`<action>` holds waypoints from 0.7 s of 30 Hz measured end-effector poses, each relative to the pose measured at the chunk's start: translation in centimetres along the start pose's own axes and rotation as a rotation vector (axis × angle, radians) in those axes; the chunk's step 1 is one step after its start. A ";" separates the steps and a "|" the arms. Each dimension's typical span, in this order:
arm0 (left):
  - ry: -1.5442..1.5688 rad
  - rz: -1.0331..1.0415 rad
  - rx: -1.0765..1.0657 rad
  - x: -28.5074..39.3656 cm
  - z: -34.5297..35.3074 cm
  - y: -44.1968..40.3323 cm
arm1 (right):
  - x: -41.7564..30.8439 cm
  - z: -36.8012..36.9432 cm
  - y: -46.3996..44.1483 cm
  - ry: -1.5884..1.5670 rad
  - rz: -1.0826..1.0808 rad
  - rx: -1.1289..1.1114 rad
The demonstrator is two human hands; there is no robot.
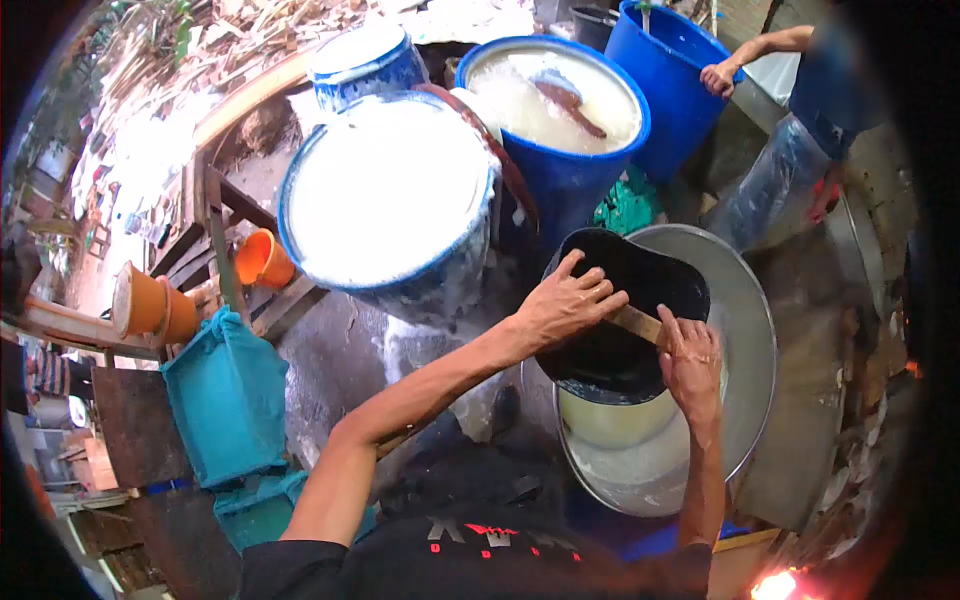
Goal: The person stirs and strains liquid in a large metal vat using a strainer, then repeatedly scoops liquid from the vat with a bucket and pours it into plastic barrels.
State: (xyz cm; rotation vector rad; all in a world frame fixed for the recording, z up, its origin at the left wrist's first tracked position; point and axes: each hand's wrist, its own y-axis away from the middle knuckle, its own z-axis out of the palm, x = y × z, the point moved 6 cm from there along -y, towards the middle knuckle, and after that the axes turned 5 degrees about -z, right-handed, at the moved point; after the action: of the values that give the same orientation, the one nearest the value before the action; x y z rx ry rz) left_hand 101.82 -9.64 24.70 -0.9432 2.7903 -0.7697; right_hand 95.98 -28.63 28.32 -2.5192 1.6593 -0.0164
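A black bucket (620,245) with a light wooden bar (637,324) across its mouth hangs tilted over a large metal pot (752,400). Pale, milky liquid (615,420) shows in the pot below the bucket's rim. My left hand (570,305) is closed over the bar's left end, its fingers bent. Around the right end of the same bar, my right hand (692,365) is wrapped. The bucket's dark interior faces me; whether anything is in it, I cannot tell.
Blue drums of white, foamy liquid stand ahead, one drum (556,150) holding a brown-handled dipper (570,100). Another person's hand (718,78) grips a blue barrel (660,90). Left are orange buckets (265,258) and teal cloth-covered containers (225,400). Fire (775,585) glows lower right.
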 end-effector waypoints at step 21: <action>0.333 -2.052 -0.744 18.9 -3.9 74.6 | 20.2 26.1 8.7 0.439 0.047 -0.977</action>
State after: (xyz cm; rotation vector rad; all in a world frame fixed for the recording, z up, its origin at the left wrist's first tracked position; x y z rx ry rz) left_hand 45.20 31.68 -7.35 -3.8219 1.0319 0.3464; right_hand 98.07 -47.95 0.32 -3.3367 2.3076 0.3551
